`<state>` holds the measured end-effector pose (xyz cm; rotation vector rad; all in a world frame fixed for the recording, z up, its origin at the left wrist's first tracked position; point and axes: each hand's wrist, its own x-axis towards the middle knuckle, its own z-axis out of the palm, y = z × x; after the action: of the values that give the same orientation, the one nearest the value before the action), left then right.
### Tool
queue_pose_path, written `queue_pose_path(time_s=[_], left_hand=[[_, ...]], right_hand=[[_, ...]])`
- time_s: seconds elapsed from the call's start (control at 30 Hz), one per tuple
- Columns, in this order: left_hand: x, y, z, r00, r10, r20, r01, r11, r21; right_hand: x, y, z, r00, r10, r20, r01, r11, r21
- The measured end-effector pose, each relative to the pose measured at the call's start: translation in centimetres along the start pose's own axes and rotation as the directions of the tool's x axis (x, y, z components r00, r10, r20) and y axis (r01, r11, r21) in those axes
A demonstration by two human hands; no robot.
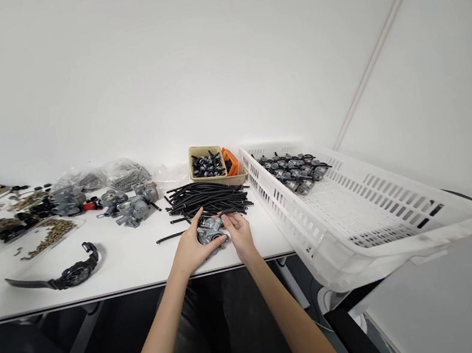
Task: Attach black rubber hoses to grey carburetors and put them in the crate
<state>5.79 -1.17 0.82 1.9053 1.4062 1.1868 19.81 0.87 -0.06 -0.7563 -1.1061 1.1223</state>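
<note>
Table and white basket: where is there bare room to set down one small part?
On the table, bare room lies between the watch and the left hand, in front of the metal parts. The white basket has bare floor to the right of its heap. Crowded: behind the left hand, with black tubes, and the table's left end, with small parts.

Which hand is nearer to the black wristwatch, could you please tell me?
The left. The left hand is to the right of the wristwatch, holding the metal part; the right hand, also at that part, is farther right.
</note>
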Motion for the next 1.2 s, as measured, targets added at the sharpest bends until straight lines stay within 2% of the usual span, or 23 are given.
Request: queue_pose_path(time_s=[0.4, 0.7, 0.83, 1.03, 1.2], left_hand=[[-0.01, -0.11, -0.06, 1.000, 0.006, 0.003, -0.006, 1.000, 0.029], [-0.15, 0.14, -0.07, 1.000, 0.025, 0.015, -0.026, 0.995, 0.093], [-0.19, 0.22, -0.03, 0.999, 0.036, 0.003, -0.036, 0.989, 0.145], [-0.29, 0.37, -0.05, 0.999, 0.034, 0.017, -0.036, 0.985, 0.169], [-0.41, 0.44, -0.05, 0.999, 0.034, 0.014, -0.036, 0.983, 0.181]], right_hand=[[0.24, 0.53, -0.25, 1.000, 0.003, 0.015, -0.003, 1.000, -0.004], [0.28, 0.44, -0.22, 0.999, 0.013, -0.029, -0.014, 1.000, -0.003], [0.17, 0.17, -0.13, 0.999, 0.037, 0.019, -0.038, 0.998, 0.051], [0.07, 0.16, -0.32, 0.993, 0.091, 0.072, -0.093, 0.996, 0.017], [0.07, 0.15, -0.33, 0.994, 0.087, 0.068, -0.088, 0.996, 0.010]])
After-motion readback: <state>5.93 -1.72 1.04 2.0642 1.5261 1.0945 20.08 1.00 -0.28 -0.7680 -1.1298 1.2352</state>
